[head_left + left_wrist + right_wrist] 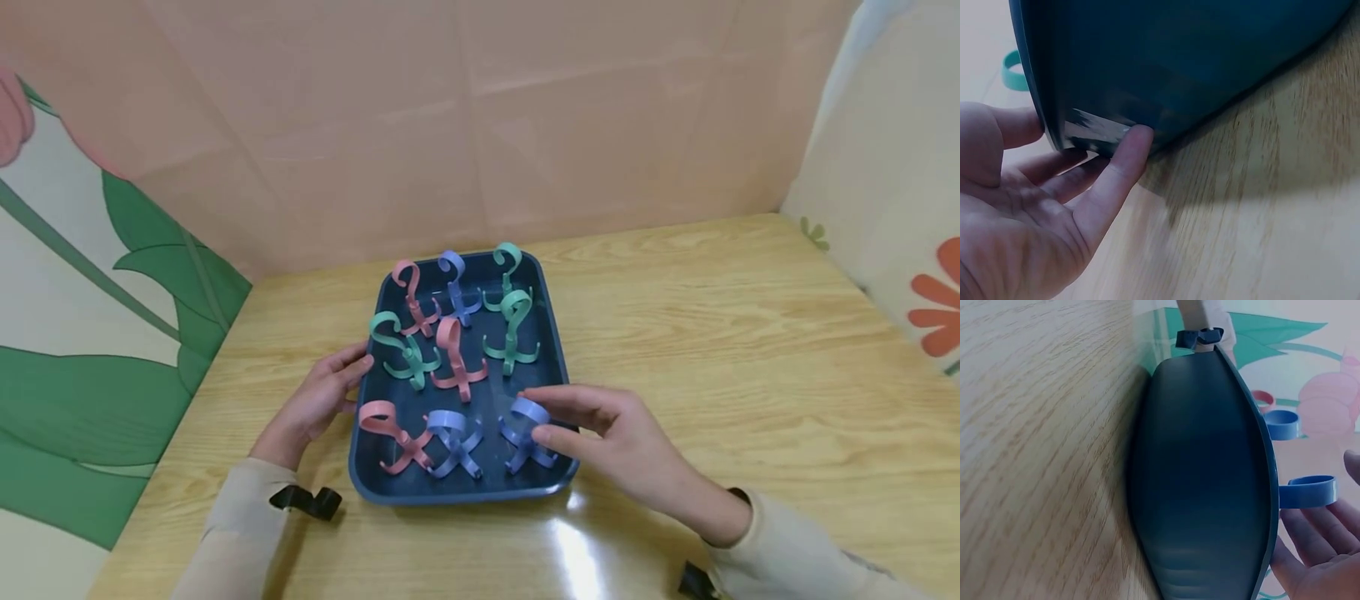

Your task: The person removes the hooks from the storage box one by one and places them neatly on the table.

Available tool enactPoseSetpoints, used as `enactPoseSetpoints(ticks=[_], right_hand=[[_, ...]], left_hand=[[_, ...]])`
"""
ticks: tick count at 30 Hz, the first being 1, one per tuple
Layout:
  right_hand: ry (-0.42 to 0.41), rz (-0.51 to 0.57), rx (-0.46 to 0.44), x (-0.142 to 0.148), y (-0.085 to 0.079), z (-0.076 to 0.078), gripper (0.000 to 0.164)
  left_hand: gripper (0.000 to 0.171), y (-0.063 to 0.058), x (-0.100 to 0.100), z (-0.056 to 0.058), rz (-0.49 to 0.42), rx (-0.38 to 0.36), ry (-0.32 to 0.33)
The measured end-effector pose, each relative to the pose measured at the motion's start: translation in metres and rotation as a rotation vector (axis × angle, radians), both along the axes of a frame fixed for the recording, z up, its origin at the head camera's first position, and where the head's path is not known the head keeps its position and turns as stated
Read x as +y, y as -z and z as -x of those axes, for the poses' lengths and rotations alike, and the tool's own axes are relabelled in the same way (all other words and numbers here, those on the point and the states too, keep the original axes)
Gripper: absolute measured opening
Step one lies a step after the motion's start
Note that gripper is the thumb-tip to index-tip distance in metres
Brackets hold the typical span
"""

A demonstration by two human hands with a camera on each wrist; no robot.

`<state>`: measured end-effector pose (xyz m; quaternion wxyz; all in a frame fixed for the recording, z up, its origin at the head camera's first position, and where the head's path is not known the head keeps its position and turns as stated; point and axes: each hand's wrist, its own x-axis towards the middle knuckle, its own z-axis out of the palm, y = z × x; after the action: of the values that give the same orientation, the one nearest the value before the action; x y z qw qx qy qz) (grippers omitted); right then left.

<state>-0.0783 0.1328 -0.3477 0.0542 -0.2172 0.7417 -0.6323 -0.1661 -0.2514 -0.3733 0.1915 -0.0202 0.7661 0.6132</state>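
Observation:
A dark blue plastic tray (491, 482) holds several plastic four-claw hanging hooks in pink, blue and green. My left hand (330, 396) holds the tray's left side; in the left wrist view its fingers (1132, 150) touch the outer wall. At the front right corner, my right hand (622, 442) has its thumb and fingers on either side of a blue hook (528, 410). In the right wrist view that thumb stands apart from the hook's loop (1310, 492). Another blue hook (453, 446) and a pink hook (408, 450) lie to its left.
Farther back in the tray are a middle pink hook (450, 337), green hooks (512, 333) and a rear blue hook (453, 287). The wooden table (712, 333) extends to both sides. A pink-beige wall covering (480, 125) stands behind it.

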Motion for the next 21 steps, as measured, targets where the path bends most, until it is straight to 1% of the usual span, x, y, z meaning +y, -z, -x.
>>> enactPoseSetpoints(ticks=[8, 13, 21], right_hand=[[0.025, -0.037, -0.012, -0.0045, 0.0009, 0.001, 0.032], [0.045, -0.066, -0.011, -0.0042, 0.0009, 0.0016, 0.026], [0.049, -0.05, -0.025, -0.0064, -0.0007, 0.0034, 0.022]], left_hand=[[0.058, 0.0018, -0.001, 0.0009, -0.004, -0.016, -0.012], [0.058, 0.0005, 0.0005, 0.0019, -0.003, -0.008, 0.0], [0.057, -0.0003, 0.0005, 0.0027, 0.004, 0.003, 0.011]])
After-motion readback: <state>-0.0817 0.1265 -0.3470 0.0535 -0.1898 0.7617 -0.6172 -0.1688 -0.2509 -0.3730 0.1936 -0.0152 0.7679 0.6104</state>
